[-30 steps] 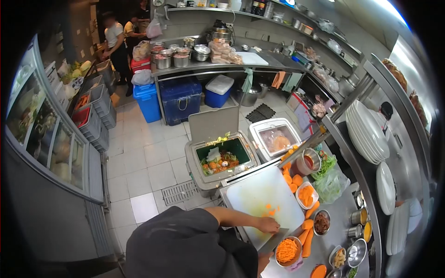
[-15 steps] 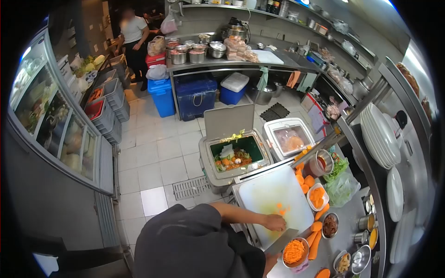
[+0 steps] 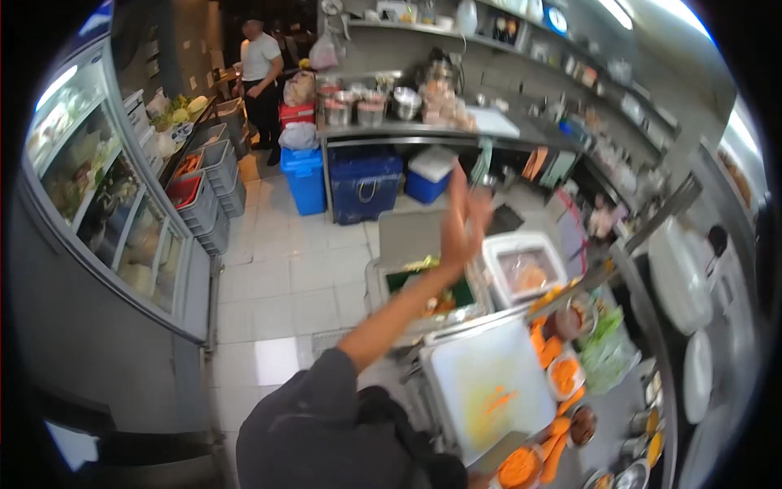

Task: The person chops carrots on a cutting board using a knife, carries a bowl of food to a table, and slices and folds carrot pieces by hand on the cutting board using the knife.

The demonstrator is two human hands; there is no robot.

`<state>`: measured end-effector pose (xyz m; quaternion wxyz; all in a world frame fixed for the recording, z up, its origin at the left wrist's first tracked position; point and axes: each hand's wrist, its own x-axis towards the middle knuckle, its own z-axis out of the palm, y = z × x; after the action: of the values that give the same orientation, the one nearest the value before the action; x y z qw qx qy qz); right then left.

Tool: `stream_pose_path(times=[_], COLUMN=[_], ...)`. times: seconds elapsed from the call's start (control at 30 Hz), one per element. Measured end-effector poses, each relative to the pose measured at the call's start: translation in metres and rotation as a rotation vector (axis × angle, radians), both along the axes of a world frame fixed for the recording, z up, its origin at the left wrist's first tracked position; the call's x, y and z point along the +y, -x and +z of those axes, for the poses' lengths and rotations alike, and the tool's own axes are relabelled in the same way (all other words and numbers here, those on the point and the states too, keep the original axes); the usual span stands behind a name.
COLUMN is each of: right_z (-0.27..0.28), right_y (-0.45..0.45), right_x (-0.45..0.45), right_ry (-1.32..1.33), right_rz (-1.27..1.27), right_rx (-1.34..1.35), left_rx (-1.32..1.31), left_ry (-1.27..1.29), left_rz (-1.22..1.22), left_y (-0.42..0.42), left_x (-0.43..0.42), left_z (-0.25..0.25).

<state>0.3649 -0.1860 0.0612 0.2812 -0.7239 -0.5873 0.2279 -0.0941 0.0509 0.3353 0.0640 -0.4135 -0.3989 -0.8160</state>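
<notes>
My left hand [image 3: 466,220] is raised above the open bin, fingers stretched upward, blurred, with nothing visible in it. At the lower edge, my right hand [image 3: 482,479] is mostly cut off, closed at the handle end of a broad-bladed knife [image 3: 501,447]. That blade lies low over the near corner of the white cutting board [image 3: 460,367]. A few carrot shreds [image 3: 498,400] and an orange-yellow stain are on the board. Beside the knife stands a bowl of shredded carrot [image 3: 519,468]. Whole carrots [image 3: 554,456] lie along the board's right side.
The bin [image 3: 376,293] stands beyond the board, next to a white-lidded container [image 3: 491,259]. A tub of cut carrot [image 3: 564,375] and bagged greens [image 3: 607,359] sit at right. A shelf post [image 3: 635,277] rises there. A person [image 3: 261,73] stands far back left.
My left hand has left the cutting board and risen forward over the bin, fingers now extended. My right hand stays low with the knife. The view has shifted so the scene sits lower and further right.
</notes>
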Motion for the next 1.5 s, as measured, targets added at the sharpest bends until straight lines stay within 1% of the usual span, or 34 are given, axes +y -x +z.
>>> stream_pose_path(times=[0.03, 0.07, 0.1, 0.13, 0.17, 0.2, 0.23, 0.27, 0.33, 0.37, 0.4, 0.43, 0.47, 0.53, 0.6, 0.63, 0.67, 0.7, 0.73, 0.8, 0.83, 0.87, 0.9, 1.03, 1.1, 1.13, 1.2, 1.23, 1.3, 1.33, 1.4, 1.43, 1.5], right_z=[-0.003, -0.007, -0.005, -0.006, 0.033, 0.036, 0.059, 0.064, 0.085, 0.089, 0.092, 0.091, 0.092, 0.089, 0.086, 0.087, 0.089, 0.091, 0.096, 0.098, 0.097, 0.097, 0.097, 0.08, 0.066, 0.064, 0.063, 0.066, 0.068, 0.068, 0.068, 0.067, 0.071], right_y=[-0.006, -0.011, -0.009, -0.013, 0.003, -0.001, 0.013, 0.021, 0.036, 0.041, 0.046, 0.052, 0.048, 0.051, 0.054, 0.054, 0.056, 0.058, 0.059, 0.06, 0.059, 0.062, 0.065, 0.061, 0.052, 0.051, 0.045, 0.043, 0.041, 0.042, 0.042, 0.044, 0.046], right_x=[-0.005, -0.011, -0.014, -0.023, -0.026, -0.027, -0.02, -0.021, -0.016, -0.017, -0.012, -0.014, -0.024, -0.028, -0.035, -0.037, -0.04, -0.045, -0.048, -0.053, -0.055, -0.06, -0.062, -0.06, -0.061, -0.061, -0.055, -0.053, -0.049, -0.05, -0.048, -0.049, -0.047], right_ry=[-0.036, -0.098, -0.142, -0.2, 0.085, 0.06, 0.081, 0.045, 0.142, 0.137, 0.153, 0.18, 0.167, 0.185, 0.224, 0.218, 0.214, 0.224, 0.206, 0.193, 0.222, 0.26, 0.273, 0.267, 0.233, 0.242, 0.134, 0.127, 0.132, 0.142, 0.138, 0.132, 0.135], right_rz=[0.027, 0.055, 0.074, 0.095, -0.112, -0.074, -0.12, -0.131, -0.148, -0.19, -0.162, -0.129, -0.141, -0.118, -0.151, -0.175, -0.198, -0.213, -0.217, -0.245, -0.226, -0.209, -0.246, -0.277, -0.276, -0.283, -0.297, -0.287, -0.281, -0.268, -0.271, -0.267, -0.266], right_rx=[0.015, 0.033, 0.037, 0.037, 0.016, 0.01, 0.073, -0.027, 0.029, 0.036, 0.043, 0.052, 0.064, 0.053, 0.074, 0.06, 0.048, 0.05, 0.039, 0.022, 0.056, 0.097, 0.099, 0.128, 0.134, 0.14, 0.096, 0.085, 0.085, 0.085, 0.074, 0.063, 0.065], left_rx=[-0.101, -0.013, 0.126, 0.216, 0.193, 0.152, 0.17, 0.205, 0.352, 0.333, 0.452, 0.398, 0.616, 0.648, 0.805, 0.811, 0.914, 1.012, 1.015, 1.186, 1.19, 1.248, 1.311, 1.347, 0.965, 0.971, 0.646, 0.652, 0.504, 0.511, 0.724, 0.727, 0.933], left_ry=[-0.158, -0.067, -0.133, 0.03, -0.005, -0.067, 0.023, 0.093, 0.491, 0.579, 0.799, 0.798, 0.785, 0.871, 0.96, 0.964, 0.912, 0.856, 0.854, 0.911, 0.896, 0.916, 0.943, 0.863, 1.033, 1.042, 1.147, 1.145, 1.417, 1.424, 1.358, 1.368, 1.166], left_rz=[-0.091, 0.297, 0.305, 0.154, 0.083, -0.078, -0.169, -0.248, -0.304, -0.498, -0.532, -0.708, -0.71, -0.913, -0.902, -0.918, -0.859, -0.799, -0.815, -0.783, -0.805, -0.795, -0.784, -0.816, -1.055, -1.063, -1.297, -1.303, -1.368, -1.373, -1.191, -1.193, -1.01], left_y=[0.022, 0.058, 0.084, 0.105, 0.054, 0.029, 0.02, 0.005, -0.036, -0.063, -0.079, -0.093, -0.122, -0.159, -0.195, -0.209, -0.223, -0.232, -0.239, -0.254, -0.262, -0.263, -0.26, -0.261, -0.27, -0.278, -0.303, -0.313, -0.326, -0.328, -0.333, -0.329, -0.318], left_x=[-0.015, -0.007, -0.006, -0.007, -0.032, -0.033, -0.032, -0.029, -0.023, -0.029, -0.032, -0.024, -0.041, -0.046, -0.049, -0.045, -0.04, -0.036, -0.032, -0.024, -0.016, -0.012, -0.014, -0.014, -0.023, -0.032, -0.048, -0.056, -0.072, -0.077, -0.081, -0.081, -0.073], left_z=[0.048, 0.067, 0.08, 0.081, 0.098, 0.09, 0.064, 0.034, -0.043, -0.071, -0.103, -0.154, -0.156, -0.191, -0.197, -0.205, -0.213, -0.223, -0.229, -0.241, -0.247, -0.254, -0.258, -0.258, -0.26, -0.268, -0.279, -0.274, -0.269, -0.27, -0.276, -0.281, -0.283])
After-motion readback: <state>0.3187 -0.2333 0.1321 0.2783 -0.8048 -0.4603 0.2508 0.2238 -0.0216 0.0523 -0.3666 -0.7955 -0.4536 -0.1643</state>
